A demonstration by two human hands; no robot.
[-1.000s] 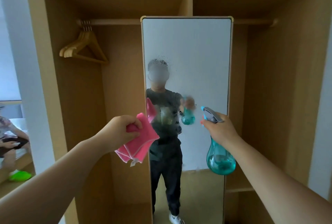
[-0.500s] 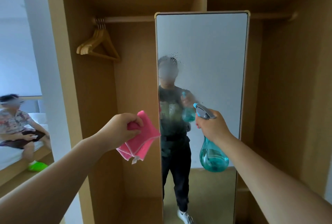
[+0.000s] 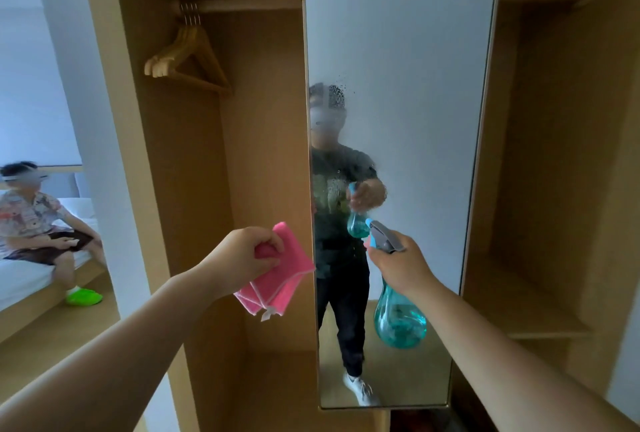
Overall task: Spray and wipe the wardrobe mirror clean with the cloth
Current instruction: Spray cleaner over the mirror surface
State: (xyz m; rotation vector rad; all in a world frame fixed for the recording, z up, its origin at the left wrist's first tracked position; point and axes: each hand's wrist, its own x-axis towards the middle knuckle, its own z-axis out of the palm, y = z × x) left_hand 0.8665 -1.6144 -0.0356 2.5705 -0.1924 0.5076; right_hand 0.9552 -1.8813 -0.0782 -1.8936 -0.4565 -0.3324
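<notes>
Fingers of the right hand (image 3: 401, 265) wrap the neck of the spray bottle (image 3: 398, 321), their tips hidden behind it. The bottle hangs before the lower half of the mirror (image 3: 415, 85). The left hand (image 3: 242, 258) clamps the folded pink cloth (image 3: 280, 276) just left of the mirror's edge. Both forearms reach forward, elbows cut off.

The mirror (image 3: 408, 61) stands inside the wardrobe (image 3: 263, 161), with hangers (image 3: 187, 57) on a rail to its left. In front, the cloth (image 3: 280, 276) is left of the spray bottle (image 3: 398, 314).
</notes>
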